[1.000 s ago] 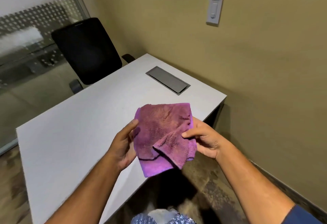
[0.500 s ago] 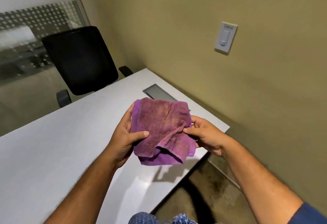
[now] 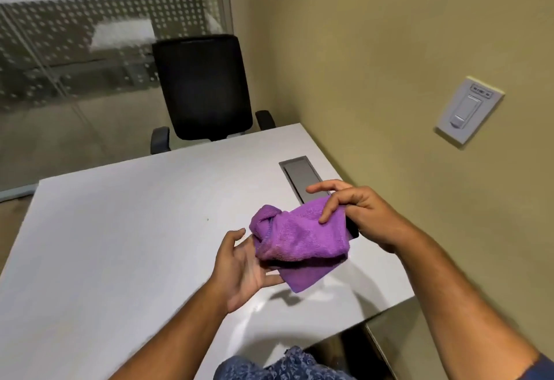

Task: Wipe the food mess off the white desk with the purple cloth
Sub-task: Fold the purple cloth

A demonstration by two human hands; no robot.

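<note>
Desk below; hands hold cloth.

purple cloth, white desk, black chair, dotted glass

Both forearms reached fwd. Left hand lay palm-up, fingers loosely spread; right hand arched palm-down just above, fingertips curled down, index extended.

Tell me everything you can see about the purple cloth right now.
The purple cloth looks like soft microfibre terry, bunched and folded, with one corner hanging down. It is held above the white desk, not touching it. The right hand pinches its upper edge; the left hand supports it from below, palm up.
</note>
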